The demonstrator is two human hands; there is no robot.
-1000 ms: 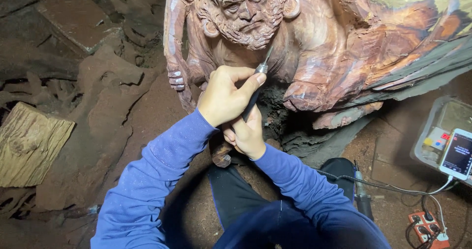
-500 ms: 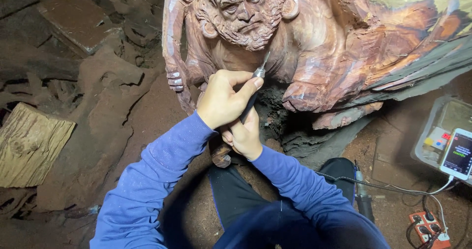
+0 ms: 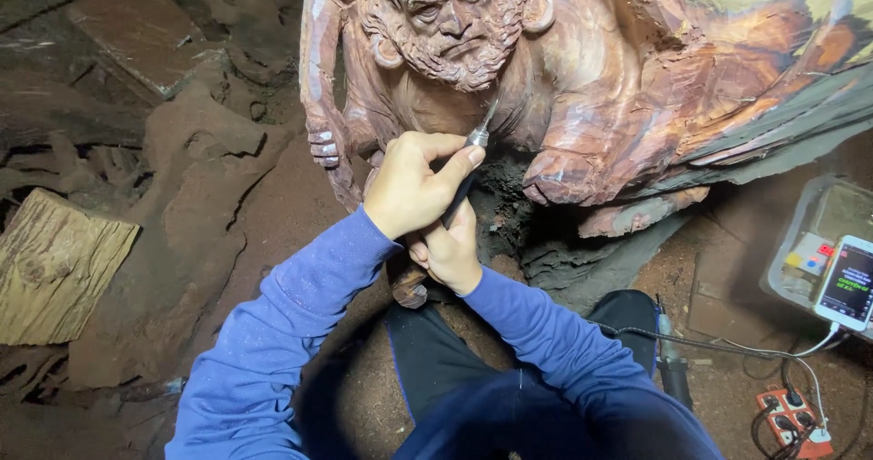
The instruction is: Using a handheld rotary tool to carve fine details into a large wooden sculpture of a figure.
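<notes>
Left hand point(image 3: 414, 187) and right hand point(image 3: 448, 253) both tight around slim metal-tipped rotary tool point(image 3: 471, 155) against glossy reddish wooden carving point(image 3: 582, 87).

A woodcarving workshop: a large half-finished reddish carved figure point(image 3: 509, 69), rough wood blocks point(image 3: 55, 269) lying about, red sawdust over the floor point(image 3: 300, 215), and a power strip point(image 3: 793, 415).

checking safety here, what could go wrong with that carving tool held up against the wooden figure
1. The carving tool has its tip right under the wooden figure's beard; a slip might gouge finished detail.
2. The right hand sits close under the left hand along the tool, so a slip could catch fingers.
3. The cable crosses the lap and may snag.
</notes>
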